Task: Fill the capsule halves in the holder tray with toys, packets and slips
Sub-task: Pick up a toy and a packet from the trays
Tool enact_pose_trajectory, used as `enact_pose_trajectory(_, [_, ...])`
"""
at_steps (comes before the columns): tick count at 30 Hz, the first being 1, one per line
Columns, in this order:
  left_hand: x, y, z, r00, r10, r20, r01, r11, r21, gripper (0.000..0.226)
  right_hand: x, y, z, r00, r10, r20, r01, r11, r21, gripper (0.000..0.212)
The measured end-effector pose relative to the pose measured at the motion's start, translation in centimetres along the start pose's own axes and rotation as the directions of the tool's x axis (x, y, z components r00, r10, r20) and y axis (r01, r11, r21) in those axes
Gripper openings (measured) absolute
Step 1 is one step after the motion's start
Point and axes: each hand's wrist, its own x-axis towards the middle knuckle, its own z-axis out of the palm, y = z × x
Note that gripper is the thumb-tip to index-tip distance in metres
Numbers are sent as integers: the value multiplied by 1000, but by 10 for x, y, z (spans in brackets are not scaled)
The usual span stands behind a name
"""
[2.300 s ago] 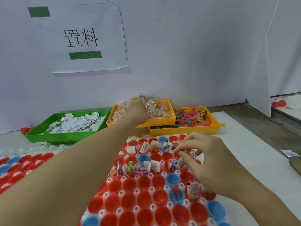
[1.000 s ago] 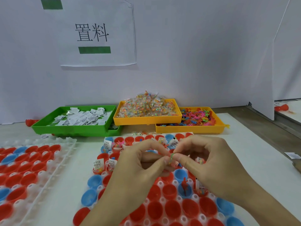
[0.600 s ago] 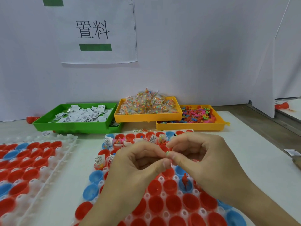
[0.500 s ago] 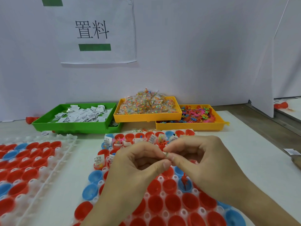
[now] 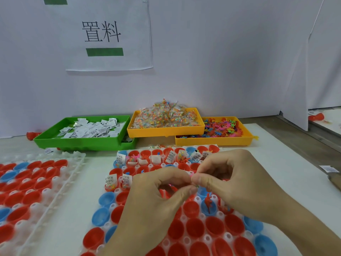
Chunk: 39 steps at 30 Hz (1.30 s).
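From the head view, your left hand (image 5: 156, 196) and right hand (image 5: 234, 183) meet fingertip to fingertip above the middle of the holder tray (image 5: 186, 239). Both grips are narrow, pinched on one small item (image 5: 192, 175) of which only a pink and green sliver shows. It looks like a packet being separated or readied right over the cups, so the drop is short.

Its long axis and which way it points cannot be read; your fingers hide nearly all of it.

The capsule halves (image 5: 193, 228) sit mouth-up in rows. Those at the far end already hold slips (image 5: 170, 157) standing on edge, and one blue half carries a red toy (image 5: 208, 203) upright. The near rows are unfilled.

At the back of the bench (image 5: 295, 174), the green bin (image 5: 83, 140) of slips, the yellow bin (image 5: 166, 131) of packets and the toy bin (image 5: 221, 140) stand side by side within reach.
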Motion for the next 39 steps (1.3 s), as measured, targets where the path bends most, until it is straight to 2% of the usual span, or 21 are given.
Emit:
enact_pose_trajectory(5, [-1, -1, 2, 1000, -9, -22, 9, 1000, 10, 15, 0, -1, 1, 999, 40, 22, -40, 999, 8, 10])
enact_pose_trajectory(9, [1, -1, 0, 997, 39, -67, -36, 998, 48, 13, 1, 0, -7, 999, 52, 16, -50, 994, -101, 12])
enact_pose_trajectory(15, [3, -5, -3, 991, 40, -127, -31, 997, 74, 5, 0, 1, -10, 991, 94, 94, -64, 958, -280, 24])
enact_pose_trajectory(21, [3, -6, -5, 990, 47, -136, -37, 996, 76, 4, -2, 3, -6, 982, 113, 152, -55, 938, -342, 13])
enact_pose_trajectory(32, [5, -3, -10, 985, 27, -172, -14, 997, 76, 6, -3, 4, 0, 969, 132, 208, -29, 900, -435, 19])
enact_pose_trajectory(39, [6, 0, -12, 983, 31, -181, -21, 998, 60, 5, -6, 3, 5, 969, 124, 214, -8, 881, -473, 15])
